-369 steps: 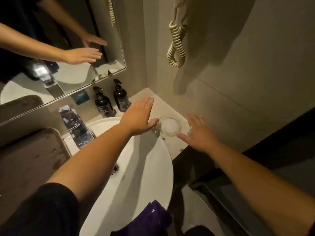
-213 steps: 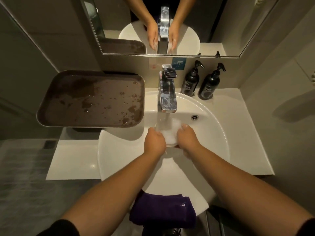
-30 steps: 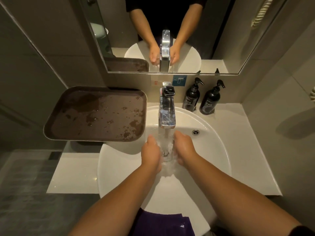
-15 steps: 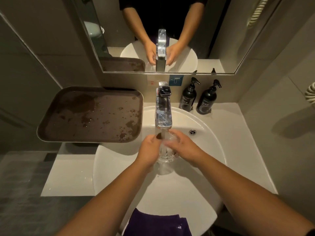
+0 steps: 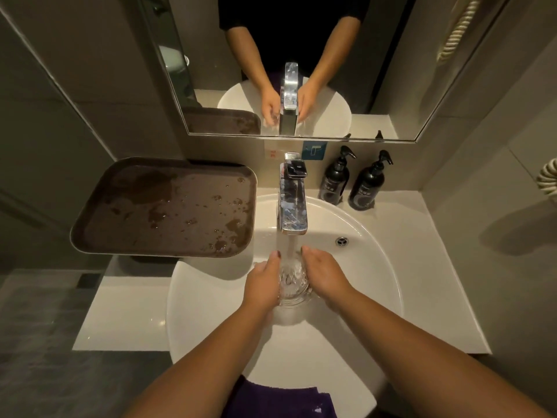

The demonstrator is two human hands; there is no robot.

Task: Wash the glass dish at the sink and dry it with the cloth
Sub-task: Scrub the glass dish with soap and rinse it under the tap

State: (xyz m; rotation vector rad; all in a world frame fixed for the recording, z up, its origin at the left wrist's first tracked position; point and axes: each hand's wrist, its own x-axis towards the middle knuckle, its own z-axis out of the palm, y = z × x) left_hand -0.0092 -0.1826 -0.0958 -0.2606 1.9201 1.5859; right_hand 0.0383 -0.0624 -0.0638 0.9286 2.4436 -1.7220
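The clear glass dish (image 5: pixel 293 283) is held over the white sink basin (image 5: pixel 373 267), directly under the water running from the chrome faucet (image 5: pixel 293 206). My left hand (image 5: pixel 262 282) grips its left side and my right hand (image 5: pixel 324 274) grips its right side. Water splashes into the dish between my palms. The purple cloth (image 5: pixel 277 401) hangs over the basin's near rim, between my forearms.
A wet brown tray (image 5: pixel 165 209) sits to the left, overhanging the basin edge. Two black pump bottles (image 5: pixel 351 182) stand on the white counter (image 5: pixel 437 282) at the back right. A mirror (image 5: pixel 286 64) is above the faucet. A coiled cord (image 5: pixel 547 179) hangs at the right wall.
Both hands have shifted from turning the dish in front of the spout to holding it by its sides, lower in the basin, under the stream. The water keeps running.
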